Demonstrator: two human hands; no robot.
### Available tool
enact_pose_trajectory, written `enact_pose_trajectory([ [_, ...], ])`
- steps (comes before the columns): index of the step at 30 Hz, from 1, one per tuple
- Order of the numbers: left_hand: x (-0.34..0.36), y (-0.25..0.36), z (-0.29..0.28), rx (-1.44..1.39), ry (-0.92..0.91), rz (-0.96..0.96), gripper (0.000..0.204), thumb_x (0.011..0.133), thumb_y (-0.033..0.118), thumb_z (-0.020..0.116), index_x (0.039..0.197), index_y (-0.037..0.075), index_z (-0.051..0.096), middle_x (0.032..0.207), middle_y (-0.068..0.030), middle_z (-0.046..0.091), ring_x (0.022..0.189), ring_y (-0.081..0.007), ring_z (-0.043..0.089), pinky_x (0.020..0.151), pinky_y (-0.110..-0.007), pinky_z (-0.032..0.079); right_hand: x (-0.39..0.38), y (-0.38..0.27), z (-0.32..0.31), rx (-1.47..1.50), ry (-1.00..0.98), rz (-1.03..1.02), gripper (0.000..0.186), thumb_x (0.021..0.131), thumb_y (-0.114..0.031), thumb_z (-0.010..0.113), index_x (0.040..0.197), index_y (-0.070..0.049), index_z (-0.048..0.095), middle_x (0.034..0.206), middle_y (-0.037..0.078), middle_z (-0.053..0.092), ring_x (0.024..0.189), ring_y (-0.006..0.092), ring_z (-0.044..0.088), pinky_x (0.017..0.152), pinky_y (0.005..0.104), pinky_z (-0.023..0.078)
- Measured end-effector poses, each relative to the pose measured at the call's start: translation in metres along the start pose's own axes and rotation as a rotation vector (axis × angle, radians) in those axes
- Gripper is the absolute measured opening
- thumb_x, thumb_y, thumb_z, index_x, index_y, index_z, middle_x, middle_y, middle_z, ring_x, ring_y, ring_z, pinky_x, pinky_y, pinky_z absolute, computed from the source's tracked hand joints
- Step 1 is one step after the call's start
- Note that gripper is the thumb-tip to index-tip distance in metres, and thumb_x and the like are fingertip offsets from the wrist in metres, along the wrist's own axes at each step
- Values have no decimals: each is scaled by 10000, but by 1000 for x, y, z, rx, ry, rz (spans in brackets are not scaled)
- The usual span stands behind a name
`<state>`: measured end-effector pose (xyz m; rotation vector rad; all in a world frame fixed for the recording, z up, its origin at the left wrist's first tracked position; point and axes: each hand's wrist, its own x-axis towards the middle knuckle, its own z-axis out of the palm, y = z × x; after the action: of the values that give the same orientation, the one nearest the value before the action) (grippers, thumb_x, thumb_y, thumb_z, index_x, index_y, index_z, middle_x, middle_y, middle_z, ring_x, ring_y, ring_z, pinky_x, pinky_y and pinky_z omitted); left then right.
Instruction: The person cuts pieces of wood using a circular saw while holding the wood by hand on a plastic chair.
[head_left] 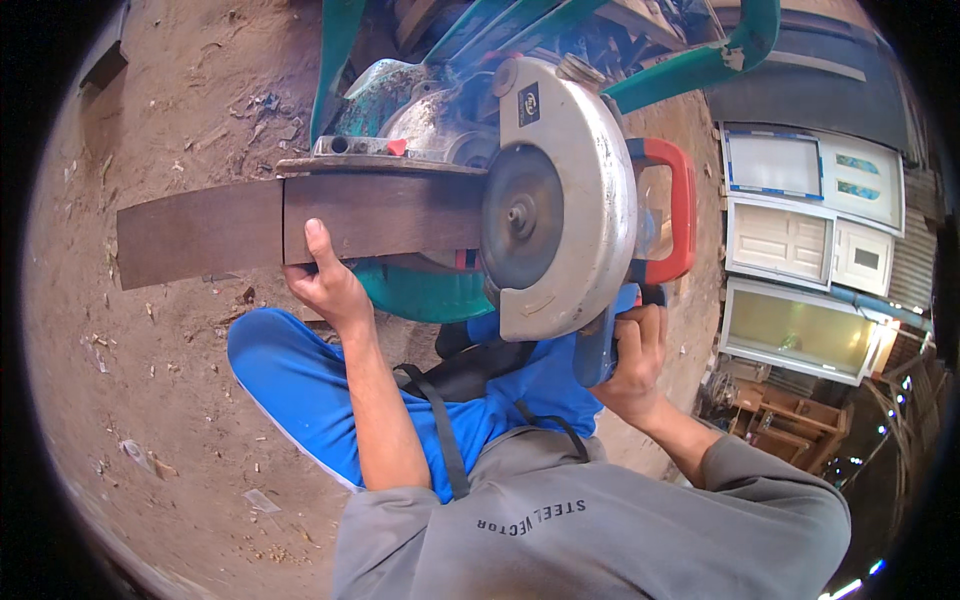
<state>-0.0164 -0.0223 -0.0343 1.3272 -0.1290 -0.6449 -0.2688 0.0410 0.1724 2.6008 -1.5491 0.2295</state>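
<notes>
A dark brown plank (400,212) lies across the bed of a chop saw (590,200), its left end sticking out past the machine. A thin dark line crosses it; I cannot tell whether that is a seam or a mark. My left hand (335,285) grips the plank's near edge beside that line, thumb on top, fingers hidden below. Over the plank's right end stands the round blade (523,212), partly covered by its pale metal guard. My right hand (640,355) is wrapped round the saw's blue handle (597,348).
Green chair-like parts (690,75) surround the saw at the back, with bluish haze near them. A red looped handle (682,210) juts out on its right. Litter lies on the dirt floor (180,390). Framed doors (780,240) and wooden furniture (790,420) stand at the right.
</notes>
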Motion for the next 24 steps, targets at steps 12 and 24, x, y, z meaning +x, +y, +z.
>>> enact_pose_trajectory([
  [12,1,-2,-4,-10,-78,-47,438,1011,299,689,1284,-38,631,1234,-107,655,1092,-202,632,940,-353,532,-3,3,6,-7,12,-16,298,709,-147,784,884,-15,583,868,147,518,755,349,501,661,454,416],
  [24,-2,-7,-6,-31,-34,-16,385,1008,307,707,1126,-59,684,1085,-111,712,950,-191,657,856,-358,531,-19,-1,19,-1,-38,6,376,620,-128,800,927,-36,603,919,145,532,818,350,515,692,450,434],
])
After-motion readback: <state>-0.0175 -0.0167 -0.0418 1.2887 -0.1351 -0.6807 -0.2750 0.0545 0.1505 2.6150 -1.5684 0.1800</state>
